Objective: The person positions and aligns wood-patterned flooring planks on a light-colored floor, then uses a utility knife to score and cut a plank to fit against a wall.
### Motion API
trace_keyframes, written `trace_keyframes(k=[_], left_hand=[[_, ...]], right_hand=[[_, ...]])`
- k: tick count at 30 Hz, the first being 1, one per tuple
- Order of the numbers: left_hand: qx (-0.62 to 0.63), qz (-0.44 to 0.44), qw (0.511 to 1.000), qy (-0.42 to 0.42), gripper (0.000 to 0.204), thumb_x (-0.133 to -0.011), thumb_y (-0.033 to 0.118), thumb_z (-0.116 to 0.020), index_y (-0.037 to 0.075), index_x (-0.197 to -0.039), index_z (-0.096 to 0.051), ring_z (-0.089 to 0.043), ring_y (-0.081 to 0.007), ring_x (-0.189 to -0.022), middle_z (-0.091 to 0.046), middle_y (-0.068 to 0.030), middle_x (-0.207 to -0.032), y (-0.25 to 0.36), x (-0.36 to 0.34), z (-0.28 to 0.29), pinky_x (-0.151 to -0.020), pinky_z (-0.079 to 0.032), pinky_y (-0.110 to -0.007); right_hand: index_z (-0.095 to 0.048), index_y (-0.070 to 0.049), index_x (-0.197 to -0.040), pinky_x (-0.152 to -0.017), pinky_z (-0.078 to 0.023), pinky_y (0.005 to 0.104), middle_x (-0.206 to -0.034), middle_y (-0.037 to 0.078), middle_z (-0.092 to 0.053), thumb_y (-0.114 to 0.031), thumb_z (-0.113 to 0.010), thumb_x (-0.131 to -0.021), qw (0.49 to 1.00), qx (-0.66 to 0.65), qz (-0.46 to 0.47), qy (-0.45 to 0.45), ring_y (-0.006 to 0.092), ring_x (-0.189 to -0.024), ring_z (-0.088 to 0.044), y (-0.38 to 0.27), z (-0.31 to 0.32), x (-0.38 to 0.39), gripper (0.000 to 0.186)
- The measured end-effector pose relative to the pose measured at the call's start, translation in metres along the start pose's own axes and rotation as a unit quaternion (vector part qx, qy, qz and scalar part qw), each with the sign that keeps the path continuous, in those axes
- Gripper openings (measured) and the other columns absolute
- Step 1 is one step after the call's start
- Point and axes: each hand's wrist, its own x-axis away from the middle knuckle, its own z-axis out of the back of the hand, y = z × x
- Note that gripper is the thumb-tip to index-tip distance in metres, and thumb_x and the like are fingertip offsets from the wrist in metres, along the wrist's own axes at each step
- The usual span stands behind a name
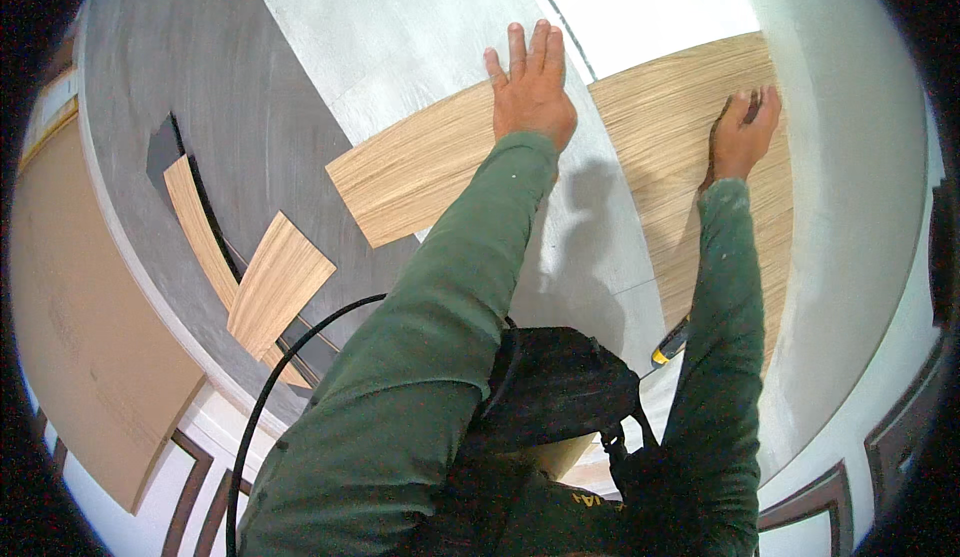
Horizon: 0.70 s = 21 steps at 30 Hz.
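My left hand (532,92) is spread out over the far end of a loose light-oak plank (405,177), which lies across pale grey flooring (350,17). Oak-look planks (680,97) run along the right side, where my right hand (745,132) rests with bent, slightly parted fingertips near their outer edge beside a pale wall. A yellow-and-black hand tool, seemingly a knife (668,347), lies partly hidden by my right forearm. A white strip (645,7) with a dark line at its side lies beyond the oak boards.
Short oak offcuts (280,287) and dark scraps (162,157) lie on dark grey flooring (220,67) at left. A brown cardboard sheet (100,327) is past its edge. A black bag-like item (550,377) and a black cable (268,397) are near my body.
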Motion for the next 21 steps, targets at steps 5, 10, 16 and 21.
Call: trace_keyframes(k=[5,10,16,21], left_hand=[[-0.021,0.009,1.000,-0.004,0.072,-0.080,0.004,-0.045,0.008,-0.151,-0.031,-0.013,-0.0334,-0.151,-0.027,-0.0085,-0.160,0.001,0.001,0.002,-0.120,-0.004,-0.060],[-0.016,-0.022,0.999,0.028,0.071,-0.081,0.004,-0.045,0.007,-0.150,-0.032,-0.017,-0.0349,-0.150,-0.032,-0.0114,-0.158,0.006,-0.001,-0.005,-0.119,-0.006,-0.060],[0.112,-0.012,0.990,0.087,0.054,-0.090,0.004,-0.043,0.002,-0.143,-0.043,-0.040,-0.0356,-0.139,-0.050,-0.0186,-0.143,-0.014,-0.002,-0.007,-0.118,-0.022,-0.050],[0.434,0.138,0.869,0.191,0.042,-0.094,0.004,-0.045,-0.008,-0.134,-0.051,-0.065,-0.0262,-0.105,-0.067,-0.0193,-0.116,-0.001,-0.034,0.006,-0.098,-0.048,-0.037]], right_hand=[[-0.043,0.007,-0.138,-0.117,-0.023,0.0510,-0.148,0.028,-0.037,-0.026,-0.055,-0.094,0.992,0.100,-0.070,0.038,0.0436,-0.142,-0.029,0.015,0.050,0.075,0.056],[-0.047,0.004,-0.136,-0.116,-0.023,0.0553,-0.147,0.028,-0.040,-0.027,-0.055,-0.092,0.984,0.162,-0.078,-0.015,0.0448,-0.140,-0.031,0.035,0.066,0.135,0.054],[-0.052,-0.001,-0.133,-0.113,-0.027,0.0570,-0.148,0.020,-0.042,-0.026,-0.059,-0.087,0.968,0.226,-0.105,-0.031,0.0405,-0.140,-0.035,0.022,0.064,0.121,0.052],[-0.054,-0.003,-0.130,-0.112,-0.029,0.0558,-0.146,0.019,-0.044,-0.027,-0.060,-0.086,0.962,0.239,-0.123,-0.040,0.0406,-0.138,-0.037,0.019,0.068,0.123,0.050]])
